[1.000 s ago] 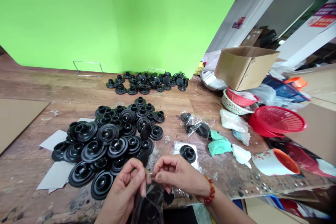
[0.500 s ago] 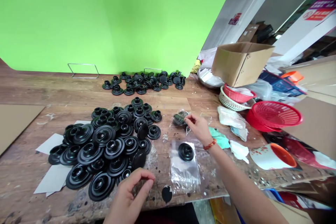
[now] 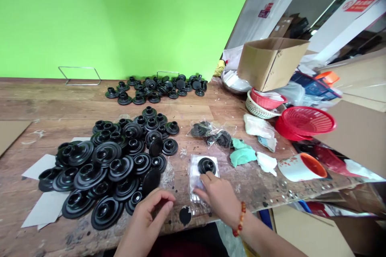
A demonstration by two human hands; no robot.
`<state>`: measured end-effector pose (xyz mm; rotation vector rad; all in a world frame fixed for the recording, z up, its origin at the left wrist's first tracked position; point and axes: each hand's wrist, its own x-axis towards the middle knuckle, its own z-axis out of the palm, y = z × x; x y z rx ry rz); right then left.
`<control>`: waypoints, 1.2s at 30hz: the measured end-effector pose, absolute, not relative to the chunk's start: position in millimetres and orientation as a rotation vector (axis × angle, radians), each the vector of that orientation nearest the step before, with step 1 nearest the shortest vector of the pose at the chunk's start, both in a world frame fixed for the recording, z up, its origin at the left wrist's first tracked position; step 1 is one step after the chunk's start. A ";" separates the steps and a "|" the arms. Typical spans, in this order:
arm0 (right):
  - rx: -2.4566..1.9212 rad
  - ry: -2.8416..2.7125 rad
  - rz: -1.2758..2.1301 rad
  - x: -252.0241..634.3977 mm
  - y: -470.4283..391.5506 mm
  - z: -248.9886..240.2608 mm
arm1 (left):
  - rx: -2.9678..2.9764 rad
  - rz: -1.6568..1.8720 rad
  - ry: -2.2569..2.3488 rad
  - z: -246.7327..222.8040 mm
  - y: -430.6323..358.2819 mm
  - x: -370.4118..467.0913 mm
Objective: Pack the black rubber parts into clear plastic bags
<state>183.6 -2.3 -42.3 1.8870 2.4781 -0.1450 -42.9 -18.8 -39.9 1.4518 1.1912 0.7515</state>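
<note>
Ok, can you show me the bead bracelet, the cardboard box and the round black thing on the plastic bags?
Bead bracelet (image 3: 241, 221): head view, on its beads.
Cardboard box (image 3: 256, 64): head view, on its left side.
Round black thing (image 3: 207, 164): head view, on its raised middle.

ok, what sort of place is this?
Likely a workshop or small factory bench: round black parts heaped on a worn, stained wooden table, with clear plastic bags to the right of the heap.

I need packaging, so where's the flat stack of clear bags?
In the head view's lower half, the stack lies just right of centre, beneath the right hand and a black disc.
</note>
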 end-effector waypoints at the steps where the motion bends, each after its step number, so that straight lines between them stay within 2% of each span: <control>1: 1.901 2.483 -0.104 182.8 -5.8 -50.2 | 1.424 0.772 1.191 -42.3 -18.5 -41.7; 6: 1.995 2.638 -0.183 188.5 -8.1 -63.8 | 1.292 0.797 1.237 -47.3 -17.8 -38.4; 12: 2.167 2.970 -0.476 185.1 -7.1 -19.1 | 0.864 0.811 1.122 -33.2 -18.5 -36.5; 14: 1.918 3.130 -0.493 171.8 -12.0 -6.0 | 0.704 0.855 1.005 -25.4 -19.1 -34.7; 18: 1.087 3.350 -0.395 136.1 -21.9 0.1 | 0.575 0.919 0.967 -16.6 -18.3 -36.7; 20: 0.942 3.416 -0.475 123.7 -20.9 -1.3 | 0.555 0.938 1.080 -17.6 -17.3 -41.9; 22: 1.118 3.486 -0.681 118.1 -14.4 -1.2 | 0.535 0.957 1.146 -20.2 -17.0 -48.3; 24: 1.525 3.427 -1.007 117.2 -4.4 -0.2 | 0.530 0.970 1.147 -21.9 -18.1 -53.9; 26: 1.843 3.090 -1.595 116.9 6.0 -0.9 | 0.575 0.959 1.130 -21.8 -20.0 -57.6; 28: 1.804 2.526 -2.292 114.7 13.4 -4.5 | 0.692 0.940 1.135 -20.7 -21.4 -59.8; 30: 1.671 2.010 -2.696 110.4 16.3 -9.2 | 0.855 0.934 1.173 -19.8 -21.8 -61.4; 33: 1.660 1.823 -2.763 103.2 13.7 -12.3 | 1.062 0.964 1.262 -19.4 -21.1 -64.1; 36: 1.788 2.222 -2.461 98.4 9.5 -8.4 | 1.156 1.051 1.290 -19.8 -19.4 -66.8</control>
